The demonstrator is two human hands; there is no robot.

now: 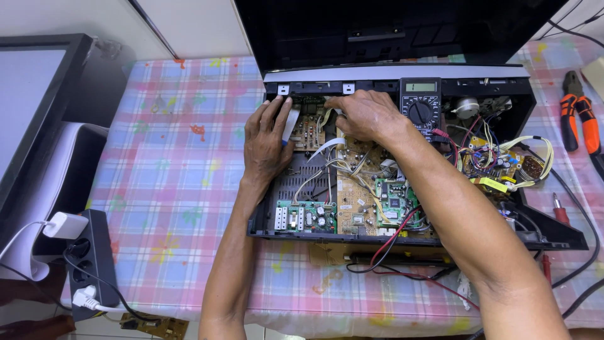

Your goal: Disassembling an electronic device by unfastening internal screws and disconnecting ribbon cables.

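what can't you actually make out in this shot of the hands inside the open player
- Head view: what the right hand grips near the flat white ribbon cable; its fingers curl over it.
- Board area under the left hand: covered by the palm.
- Multimeter reading: too small.
- Orange pliers: tips cut off by the right edge.
- Power strip: far end cut off by the bottom edge.

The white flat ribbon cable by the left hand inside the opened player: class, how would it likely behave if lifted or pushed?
The white flat ribbon cable looks thin and wide, so it is probably floppy and light. It lies against the left hand near a small circuit board, so a pull would likely tug whatever it joins. Sharp folds could crease it.
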